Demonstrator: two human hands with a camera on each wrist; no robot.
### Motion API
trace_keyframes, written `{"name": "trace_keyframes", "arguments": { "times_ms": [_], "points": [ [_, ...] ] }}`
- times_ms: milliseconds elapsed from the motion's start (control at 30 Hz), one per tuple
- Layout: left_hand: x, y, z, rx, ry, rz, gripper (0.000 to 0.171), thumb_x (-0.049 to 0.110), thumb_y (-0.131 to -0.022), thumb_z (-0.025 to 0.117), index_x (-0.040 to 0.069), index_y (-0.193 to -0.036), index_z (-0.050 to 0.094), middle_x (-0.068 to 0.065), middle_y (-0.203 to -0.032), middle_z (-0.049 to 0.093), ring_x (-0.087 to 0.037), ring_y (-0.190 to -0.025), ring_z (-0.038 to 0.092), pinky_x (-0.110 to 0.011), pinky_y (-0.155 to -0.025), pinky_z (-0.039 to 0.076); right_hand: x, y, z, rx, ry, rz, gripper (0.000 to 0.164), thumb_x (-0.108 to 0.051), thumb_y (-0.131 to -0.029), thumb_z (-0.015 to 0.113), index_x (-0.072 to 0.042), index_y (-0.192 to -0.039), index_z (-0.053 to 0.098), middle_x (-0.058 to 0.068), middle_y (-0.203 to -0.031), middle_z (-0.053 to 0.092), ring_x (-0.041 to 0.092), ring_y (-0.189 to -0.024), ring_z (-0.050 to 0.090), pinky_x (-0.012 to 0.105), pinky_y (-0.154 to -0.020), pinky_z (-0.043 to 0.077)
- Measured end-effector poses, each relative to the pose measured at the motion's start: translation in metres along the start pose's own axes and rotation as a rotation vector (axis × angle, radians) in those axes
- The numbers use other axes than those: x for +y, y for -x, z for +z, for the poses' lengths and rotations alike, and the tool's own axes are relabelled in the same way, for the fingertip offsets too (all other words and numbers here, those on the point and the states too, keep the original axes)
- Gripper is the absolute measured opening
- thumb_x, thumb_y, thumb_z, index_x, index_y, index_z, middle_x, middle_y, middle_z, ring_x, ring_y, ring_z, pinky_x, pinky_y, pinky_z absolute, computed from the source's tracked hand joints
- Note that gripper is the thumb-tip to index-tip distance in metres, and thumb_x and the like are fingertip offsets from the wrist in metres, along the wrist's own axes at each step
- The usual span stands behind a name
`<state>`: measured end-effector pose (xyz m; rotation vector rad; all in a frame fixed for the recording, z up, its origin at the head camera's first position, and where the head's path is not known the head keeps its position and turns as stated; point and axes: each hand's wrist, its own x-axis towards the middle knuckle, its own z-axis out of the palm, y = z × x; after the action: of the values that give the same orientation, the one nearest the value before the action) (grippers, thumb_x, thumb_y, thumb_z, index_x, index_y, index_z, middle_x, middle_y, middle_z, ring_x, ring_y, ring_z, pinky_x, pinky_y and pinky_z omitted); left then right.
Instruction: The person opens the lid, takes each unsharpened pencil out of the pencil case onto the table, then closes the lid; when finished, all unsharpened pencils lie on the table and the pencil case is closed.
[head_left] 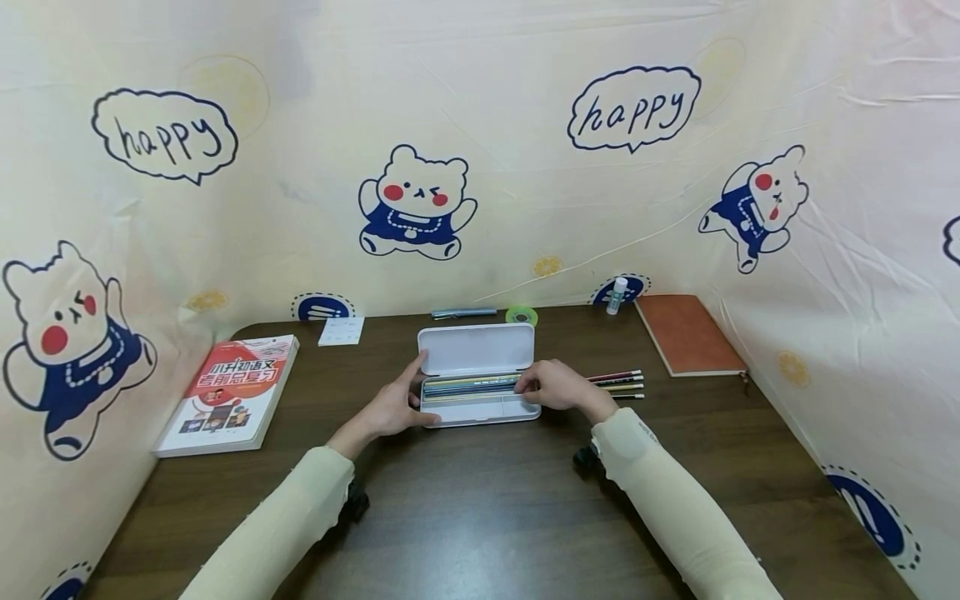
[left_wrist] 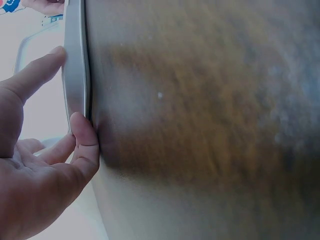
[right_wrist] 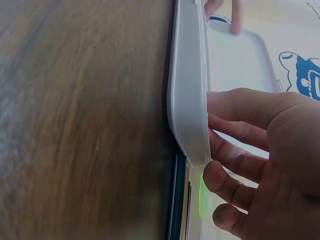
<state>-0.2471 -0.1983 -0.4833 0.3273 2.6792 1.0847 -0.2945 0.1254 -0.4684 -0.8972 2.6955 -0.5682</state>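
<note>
A white pencil case (head_left: 480,414) lies on the table with its lid (head_left: 476,350) raised at the back. Several pencils (head_left: 468,386) lie lengthwise in its tray. My left hand (head_left: 393,402) grips the case at its left end, thumb at the front corner and a finger up by the lid. Over the right end, my right hand (head_left: 557,386) dips its thumb and fingertips into the tray and pinches a pencil's end; the rim hides the fingertips in the right wrist view. More pencils (head_left: 626,386) lie on the table beyond the right hand.
At the left lies a thick book (head_left: 232,392), with a white note paper (head_left: 341,331) behind it. A pen (head_left: 463,313) and green tape roll (head_left: 522,315) are behind the case. A glue stick (head_left: 617,296) stands near a brown notebook (head_left: 693,335) at the right.
</note>
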Motion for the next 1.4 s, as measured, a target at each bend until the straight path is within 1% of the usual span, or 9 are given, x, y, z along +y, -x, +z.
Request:
{"name": "trace_keyframes", "arguments": {
  "times_ms": [100, 300, 500, 667, 833, 1033, 1233, 1400],
  "points": [
    [0.000, 0.000, 0.000, 0.000, 0.000, 0.000, 0.117, 0.027, -0.078, 0.086, 0.026, -0.162, 0.004, -0.014, -0.147, 0.050, -0.020, -0.093, 0.056, -0.031, -0.079, 0.046, 0.000, -0.001, 0.000, -0.004, -0.004, 0.002, 0.012, -0.014, -0.093, 0.069, -0.017, -0.101, 0.078, -0.003, -0.096, 0.071, 0.010, -0.084, 0.057, 0.032, -0.083, 0.049],
    [0.000, -0.001, -0.001, 0.001, 0.007, -0.004, 0.118, 0.027, -0.077, 0.087, 0.026, -0.162, 0.004, -0.014, -0.147, 0.051, -0.021, -0.094, 0.055, -0.031, -0.080, 0.045, -0.002, -0.003, -0.002, 0.008, -0.032, 0.030, 0.008, -0.014, -0.093, 0.069, -0.019, -0.096, 0.076, -0.006, -0.088, 0.069, 0.011, -0.080, 0.056, 0.032, -0.080, 0.048],
    [0.001, -0.002, -0.001, -0.004, 0.009, -0.007, 0.117, 0.027, -0.078, 0.087, 0.028, -0.162, 0.005, -0.013, -0.147, 0.051, -0.021, -0.094, 0.056, -0.031, -0.080, 0.046, -0.004, -0.004, -0.002, 0.016, -0.047, 0.048, 0.009, -0.011, -0.092, 0.070, -0.018, -0.094, 0.076, -0.005, -0.083, 0.067, 0.012, -0.078, 0.055, 0.030, -0.076, 0.047],
    [0.002, -0.002, -0.001, -0.006, 0.008, -0.010, 0.117, 0.028, -0.079, 0.086, 0.027, -0.162, 0.004, -0.013, -0.148, 0.050, -0.021, -0.095, 0.055, -0.031, -0.080, 0.046, -0.002, -0.004, -0.004, 0.040, -0.065, 0.036, 0.009, -0.010, -0.091, 0.071, -0.018, -0.091, 0.076, -0.005, -0.082, 0.066, 0.012, -0.077, 0.055, 0.029, -0.075, 0.046],
    [0.002, -0.002, -0.002, -0.008, 0.005, -0.015, 0.116, 0.029, -0.079, 0.086, 0.027, -0.162, 0.004, -0.012, -0.148, 0.050, -0.021, -0.095, 0.055, -0.031, -0.080, 0.045, 0.004, 0.001, -0.008, 0.082, -0.080, 0.010, 0.007, -0.012, -0.091, 0.071, -0.018, -0.091, 0.076, -0.006, -0.083, 0.067, 0.011, -0.078, 0.055, 0.029, -0.074, 0.045],
    [0.000, -0.002, -0.001, -0.004, 0.003, -0.004, 0.117, 0.028, -0.078, 0.087, 0.026, -0.162, 0.005, -0.014, -0.146, 0.051, -0.021, -0.094, 0.055, -0.030, -0.079, 0.045, 0.017, 0.015, -0.018, 0.135, -0.129, -0.009, 0.006, -0.014, -0.091, 0.071, -0.014, -0.093, 0.077, -0.004, -0.085, 0.068, 0.013, -0.076, 0.054, 0.029, -0.071, 0.044],
    [-0.001, 0.000, -0.001, 0.003, 0.002, 0.011, 0.116, 0.028, -0.078, 0.087, 0.024, -0.162, 0.006, -0.016, -0.145, 0.051, -0.021, -0.094, 0.056, -0.030, -0.078, 0.045, 0.035, 0.037, -0.030, 0.183, -0.162, 0.023, 0.006, -0.016, -0.091, 0.072, -0.016, -0.095, 0.077, -0.003, -0.087, 0.071, 0.018, -0.076, 0.055, 0.029, -0.068, 0.044],
    [-0.001, 0.000, -0.001, 0.000, 0.006, 0.005, 0.117, 0.029, -0.078, 0.087, 0.026, -0.162, 0.006, -0.015, -0.146, 0.051, -0.021, -0.094, 0.056, -0.031, -0.079, 0.046, 0.053, 0.062, -0.042, 0.212, -0.169, 0.054, 0.007, -0.016, -0.092, 0.071, -0.017, -0.096, 0.076, -0.003, -0.088, 0.072, 0.016, -0.077, 0.055, 0.030, -0.070, 0.045]
  ]
}}
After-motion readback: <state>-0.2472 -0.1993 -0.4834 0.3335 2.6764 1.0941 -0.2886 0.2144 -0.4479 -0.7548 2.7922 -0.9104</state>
